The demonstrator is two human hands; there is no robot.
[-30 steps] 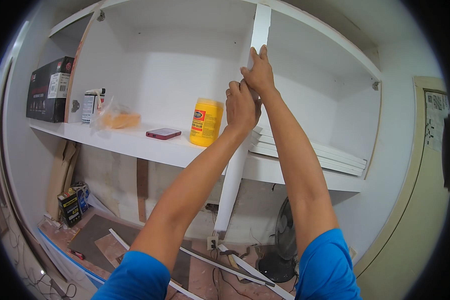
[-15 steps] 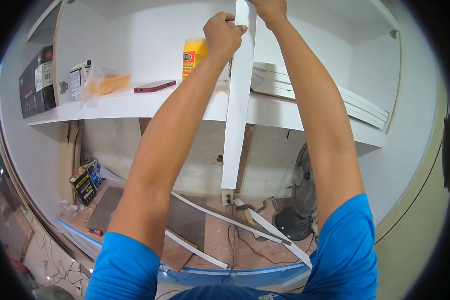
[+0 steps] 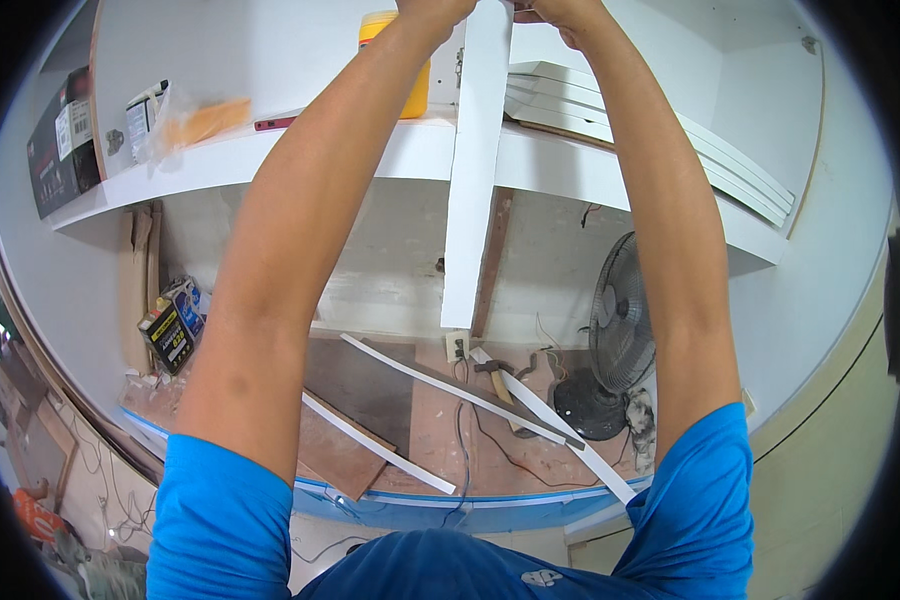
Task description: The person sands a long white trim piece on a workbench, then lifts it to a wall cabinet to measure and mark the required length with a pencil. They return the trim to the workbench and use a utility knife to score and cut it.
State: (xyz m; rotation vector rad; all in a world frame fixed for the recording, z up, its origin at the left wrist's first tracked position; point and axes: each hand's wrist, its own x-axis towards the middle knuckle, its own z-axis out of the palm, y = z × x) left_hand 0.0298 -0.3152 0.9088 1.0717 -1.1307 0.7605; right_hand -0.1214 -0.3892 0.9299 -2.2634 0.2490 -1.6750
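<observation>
A long white strip stands upright before me, crossing the shelf front, its lower end hanging below the shelf. At the top edge of the view my left hand is beside the strip's left side, its fingers cut off by the frame. My right hand is at the strip's right edge, with curled fingers partly in sight gripping it. The strip's top end is out of view. Behind my left forearm stands a yellow tub. To the right, several white panels lie stacked on the white shelf.
Below, a worktop carries loose white strips, a hammer and cables. A black fan stands at right; small boxes sit at left. The shelf holds a plastic bag, a red phone and a dark box.
Both hands have shifted up toward the top edge, the left one now mostly out of view. The shelf and strip also sit higher in view, and more worktop and floor shows.
</observation>
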